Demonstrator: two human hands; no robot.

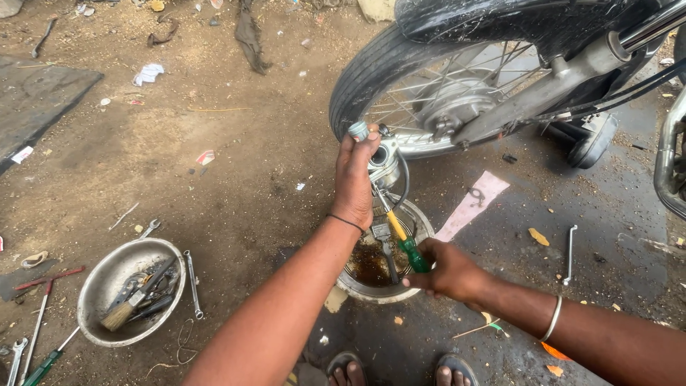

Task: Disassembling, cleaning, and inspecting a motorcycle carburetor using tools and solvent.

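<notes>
Carburetor (384, 163), small, grey metal, gripped from above in left hand (355, 179), raised over metal bowl (421, 221) of brown oily liquid, just in front of motorcycle wheel (371, 71). Largest nearby: that black tyre with spokes and hub, just beyond left hand, under a glossy black mudguard (500, 18). Dark mat (36, 100) flat on dirt, well left of both hands. Second metal bowl (96, 275), well left of left forearm, loaded with a wooden-handled brush (121, 312) and dark tools. Pink strip of paper or card (473, 204), long and angled, lying on wet ground just beyond right hand (446, 271). Small white and red paper scrap (206, 156) on dirt left of left hand; crumpled white scrap (148, 73) farther off in the same direction. Orange bits on ground near right forearm. No readable labels worth telling at this size.

Left arm stretched forward from lower frame, wrist bent, thin black band at wrist, fingers closed round carburetor body, thumb up by a small pale cap at top. Right arm entering from right, metal bangle (554, 318) at wrist, hand closed round green handle of screwdriver (400, 239), yellow collar and shaft angled up toward carburetor's underside. Loose spanner (569, 254) on ground right of right hand; 2 sandalled feet at bottom edge, below both hands.
</notes>
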